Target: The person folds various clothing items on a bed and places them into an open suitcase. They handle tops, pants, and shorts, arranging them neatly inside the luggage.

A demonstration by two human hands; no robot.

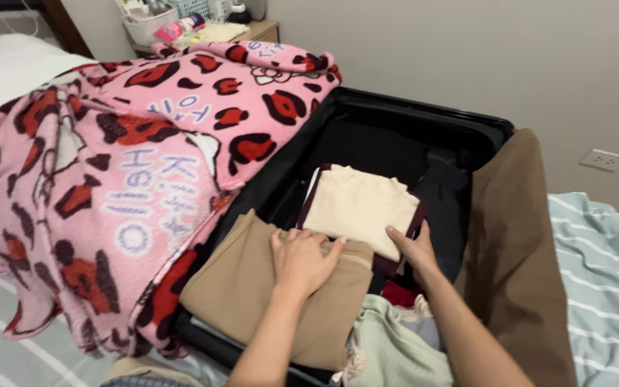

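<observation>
An open black suitcase (pixel 424 118) lies on the bed, holding folded clothes. My left hand (pixel 301 259) presses flat, fingers spread, on a folded tan garment (pixel 245 287) at the suitcase's near left. My right hand (pixel 413 247) rests against the near edge of a folded cream garment (pixel 360 204) with a dark maroon border, in the middle of the suitcase. A pale green garment with lace trim (pixel 388 344) lies below my right forearm, with a bit of red cloth (pixel 399 294) beside it.
A pink fleece blanket with red and black spots (pixel 109 165) is heaped left of the suitcase. A brown cloth (pixel 514 251) drapes over the suitcase's right side. Striped bedding (pixel 603 287) lies right. A bedside table with a basket (pixel 153 25) stands behind. A wall socket (pixel 603 159) is at right.
</observation>
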